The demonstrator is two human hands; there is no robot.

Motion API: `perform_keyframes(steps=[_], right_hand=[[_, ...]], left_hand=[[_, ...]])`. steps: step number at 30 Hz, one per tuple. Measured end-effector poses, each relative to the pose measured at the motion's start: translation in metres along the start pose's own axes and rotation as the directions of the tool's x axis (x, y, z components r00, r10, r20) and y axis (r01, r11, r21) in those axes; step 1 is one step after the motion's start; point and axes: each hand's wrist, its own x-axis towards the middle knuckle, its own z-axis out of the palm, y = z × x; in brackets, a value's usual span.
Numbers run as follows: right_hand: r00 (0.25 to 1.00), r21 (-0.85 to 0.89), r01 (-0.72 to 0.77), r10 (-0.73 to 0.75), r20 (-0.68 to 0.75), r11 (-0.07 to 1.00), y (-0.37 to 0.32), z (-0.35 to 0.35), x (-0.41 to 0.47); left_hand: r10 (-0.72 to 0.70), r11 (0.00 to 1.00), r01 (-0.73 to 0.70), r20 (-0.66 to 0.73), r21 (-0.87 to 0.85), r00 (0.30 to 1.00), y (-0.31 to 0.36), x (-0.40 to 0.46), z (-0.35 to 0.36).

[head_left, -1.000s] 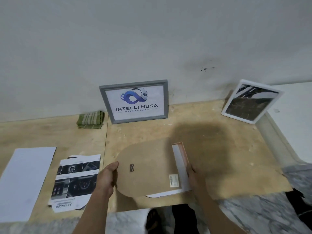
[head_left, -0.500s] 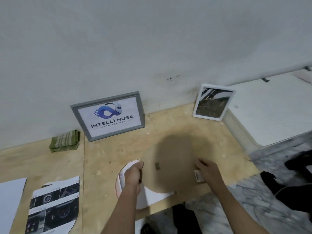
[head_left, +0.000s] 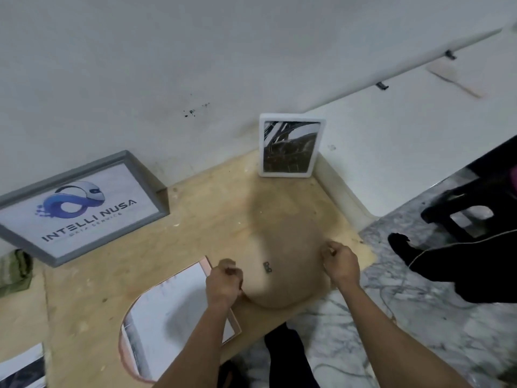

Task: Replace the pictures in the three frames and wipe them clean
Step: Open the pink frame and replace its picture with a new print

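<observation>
Head view, the only one: the person stood over a plywood board laid on the floor, both hands on a brown arched backing board held apart from its frame. The left hand had its fingers curled round the board's left edge; the right hand pinched the right edge likewise. A small metal hanger showed on the board's face, so its back was up. Just left of it lay the arched copper-rimmed frame, open, with a pale sheet inside; whether that was the old picture or the new one I could not tell. Against the wall leaned the grey frame with the INTELLI NUSA logo and the white frame holding a dark photograph. A folded green cloth lay at the far left, well apart from all frames. A printed sheet showed at the lower left corner. Judgement: one frame was mid-swap, backing not yet refitted; no wiping appeared begun; most of the task remained.
</observation>
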Motion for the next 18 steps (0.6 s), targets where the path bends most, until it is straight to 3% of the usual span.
perform_keyframes(steps=[6, 10, 15, 18], right_hand=[[1.0, -0.263, 0.005, 0.0, 0.02, 0.965, -0.004, 0.013, -0.001], [0.969, -0.195, 0.188, -0.15, 0.196, 0.963, -0.034, 0.04, -0.026], [0.842, -0.03, 0.374, -0.326, 0.43, 0.927, -0.09, 0.088, -0.098], [0.74, -0.038, 0.465, -0.364, 0.566, 0.885, -0.107, 0.112, -0.14]], left_hand=[[0.094, 0.985, -0.082, -0.079, 0.149, 0.992, 0.001, -0.005, -0.008], [-0.002, 0.994, 0.027, -0.224, 0.109, 0.975, -0.011, -0.011, -0.033], [-0.128, 0.988, 0.152, -0.36, 0.04, 0.924, -0.075, -0.028, -0.103], [-0.188, 0.974, 0.224, -0.42, 0.039, 0.888, -0.113, -0.042, -0.135]])
